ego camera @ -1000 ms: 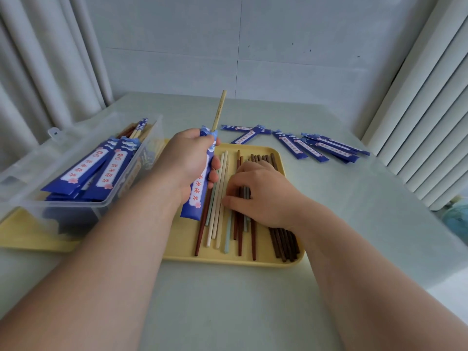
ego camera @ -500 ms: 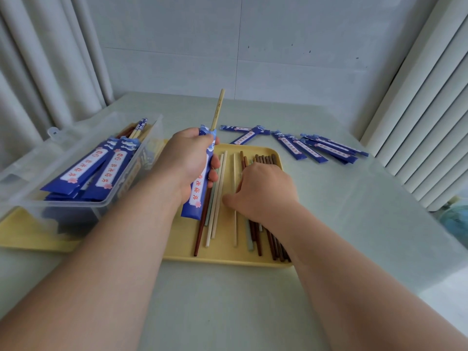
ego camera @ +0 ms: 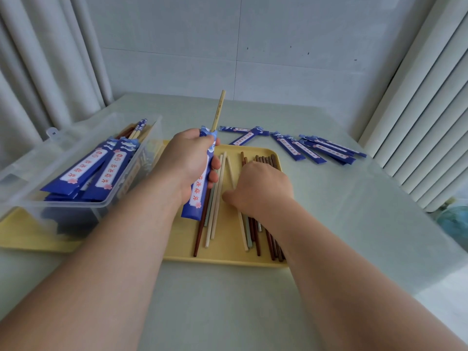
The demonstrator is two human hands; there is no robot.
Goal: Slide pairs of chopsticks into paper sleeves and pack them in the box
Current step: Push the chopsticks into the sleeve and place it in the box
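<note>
You have one clear box (ego camera: 71, 214) with two filled sleeves (ego camera: 82, 168) showing on top; those beneath can't be counted. Your left hand (ego camera: 187, 163) holds one sleeve (ego camera: 197, 196) with one pale chopstick (ego camera: 219, 110) in it. Roughly seven empty sleeves (ego camera: 287, 146) overlap behind one tray (ego camera: 182, 239), which carries at least a dozen loose chopsticks (ego camera: 210, 224).

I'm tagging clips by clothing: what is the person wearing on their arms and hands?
Nothing that shows. The left forearm and right forearm are bare to the frame's edge; no sleeve is in view. The left hand and right hand are ungloved, with no watch, bracelet or ring on the parts that show.
</note>
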